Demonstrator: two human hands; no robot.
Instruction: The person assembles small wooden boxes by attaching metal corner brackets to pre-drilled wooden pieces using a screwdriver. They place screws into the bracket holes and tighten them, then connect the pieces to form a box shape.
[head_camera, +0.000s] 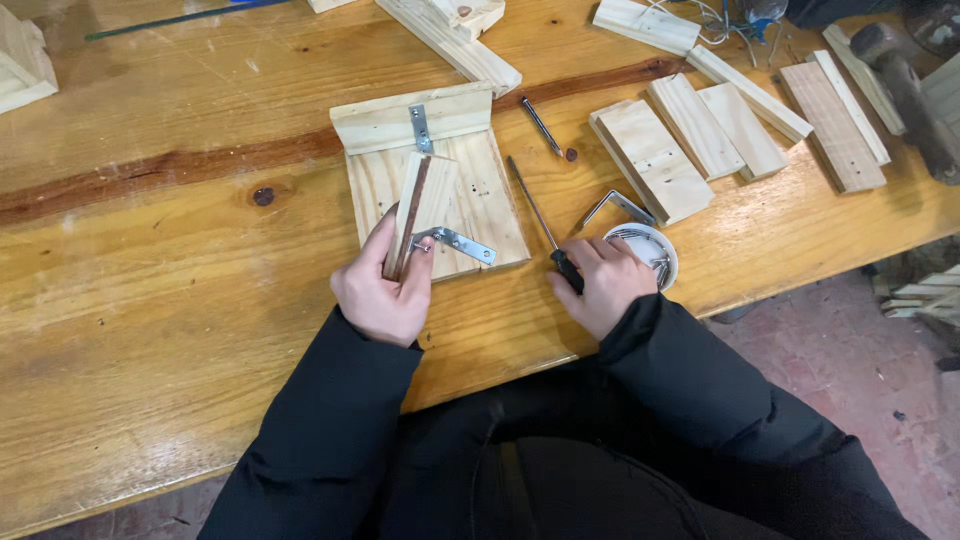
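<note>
Left hand (380, 290) clamped on a small wood block (420, 215), held on edge: thumb on its left face, fingers wrapped around the right side near the bottom end. The block stands on a flat pine board (495, 205), left of the board's middle. A bent metal bracket (455, 242) sits at the block's lower right, one leg against the block, the other lying flat on the board pointing right. Fingertips are touching or just beside the bracket's corner; can't tell which.

The board is pale pine with visible grain. A second pine piece (395, 120) stands along its far edge, forming an L, and a short metal bracket (420, 128) bridges that joint. The assembly lies near the middle of the workbench (150, 300), closer to the near edge.

Right hand (605, 285) is down on the bench just right of the board, fingers curled together over the black handle of a screwdriver (545, 225). Its thin shaft runs up and left along the board's right edge. The grip looks loose; can't confirm a full clamp.

A white round dish of screws (655, 250) sits just beside the right hand, partly under the fingers. A loose angle bracket (615, 205) lies just beyond it. A row of cut pine pieces (700, 135) lies toward the far right corner. A second, shorter screwdriver (545, 128) lies beyond the board.
</note>
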